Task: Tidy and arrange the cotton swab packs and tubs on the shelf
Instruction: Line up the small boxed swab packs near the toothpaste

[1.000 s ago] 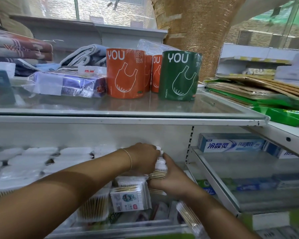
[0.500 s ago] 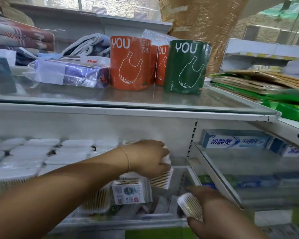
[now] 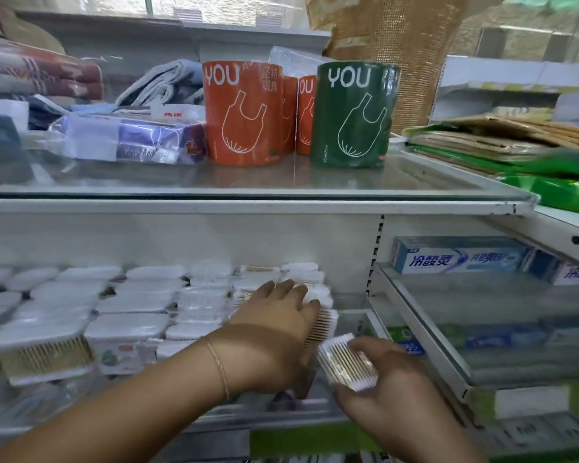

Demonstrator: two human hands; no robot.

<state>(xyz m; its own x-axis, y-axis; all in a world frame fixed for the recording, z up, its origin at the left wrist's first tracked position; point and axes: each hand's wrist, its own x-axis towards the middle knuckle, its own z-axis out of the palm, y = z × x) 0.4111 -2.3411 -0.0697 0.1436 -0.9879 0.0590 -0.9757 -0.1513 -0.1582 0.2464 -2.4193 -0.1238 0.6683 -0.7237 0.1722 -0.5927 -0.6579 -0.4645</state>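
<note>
Rows of white-lidded cotton swab tubs (image 3: 131, 302) and packs fill the lower shelf. My left hand (image 3: 274, 335) reaches in from the left and lies with its fingers over the stacked swab packs (image 3: 318, 295) at the row's right end. A pack with wooden sticks (image 3: 325, 325) stands on edge just under those fingers. My right hand (image 3: 391, 389) grips a separate clear swab pack (image 3: 346, 362) in front of the shelf, to the right of the left hand. A larger tub of swabs (image 3: 44, 352) sits at the front left.
A glass upper shelf (image 3: 248, 185) carries orange rolls (image 3: 244, 111), a green roll (image 3: 351, 115) and wrapped packs. A perforated white upright (image 3: 375, 262) bounds the swab bay on the right. Beyond it, toothpaste boxes (image 3: 458, 255) lie on glass shelves. Green packets (image 3: 565, 192) lie at the upper right.
My right hand drew back from the stack, took hold of a loose swab pack and now lifts it toward the shelf. My left hand stays on the stacked packs.
</note>
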